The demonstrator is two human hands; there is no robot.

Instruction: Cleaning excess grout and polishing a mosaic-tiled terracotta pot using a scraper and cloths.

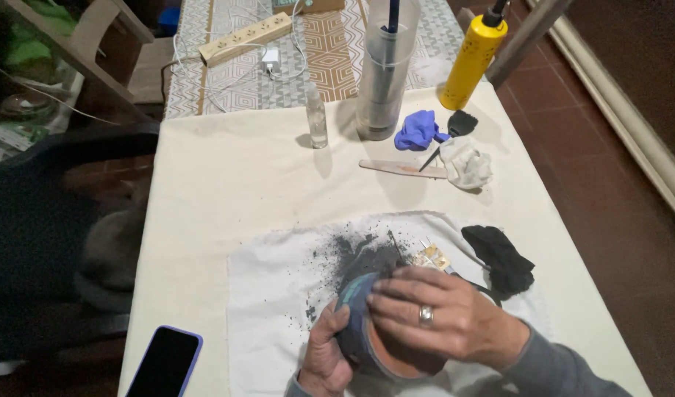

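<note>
Dark rounded object [363, 312], rimmed in blue-grey, is held near the table's near edge, over a soot-stained white cloth [279, 294]. It is gripped from below-left by the left hand [324, 356], fingers curled around its side, and covered from the right by the right hand [444, 316], which is pressed flat over its top. What the object is cannot be told. A black rag [503, 257] lies just right; a phone [165, 362] rests at the near-left corner; a yellow bottle [471, 60] stands well apart at the far edge.
</note>
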